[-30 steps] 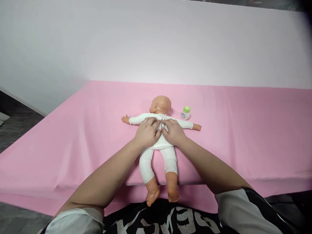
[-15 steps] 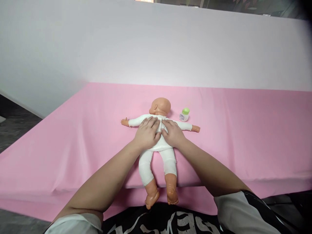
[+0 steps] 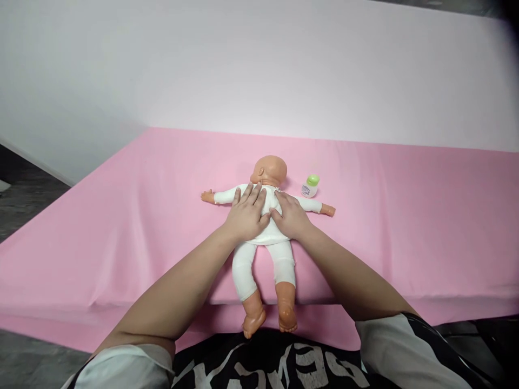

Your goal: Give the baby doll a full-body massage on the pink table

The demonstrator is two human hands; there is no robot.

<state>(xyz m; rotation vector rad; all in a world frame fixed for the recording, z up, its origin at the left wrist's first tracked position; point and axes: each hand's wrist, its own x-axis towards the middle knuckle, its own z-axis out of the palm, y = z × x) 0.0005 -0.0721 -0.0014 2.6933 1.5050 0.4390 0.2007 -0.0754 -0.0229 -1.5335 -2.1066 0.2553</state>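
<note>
Under both our hands lies a baby doll (image 3: 265, 237) in a white suit, face down on the pink tabletop (image 3: 385, 227), its bald head turned toward the left and pointing away from us, its arms stretched out to either side and its bare feet hanging just past the near edge. Our left hand (image 3: 246, 213) rests flat on the doll's upper back, fingers spread and reaching up to the neck and left shoulder. Our right hand (image 3: 290, 216) lies flat beside it on the right half of the back, fingers loosely spread, thumb nearly touching the left hand's thumb at the middle of the back. Neither hand grips anything; both press palm-down on the white cloth. Just beyond our right hand, near the doll's head, stands a small white bottle (image 3: 310, 186) with a green cap, upright and apart from the doll.
</note>
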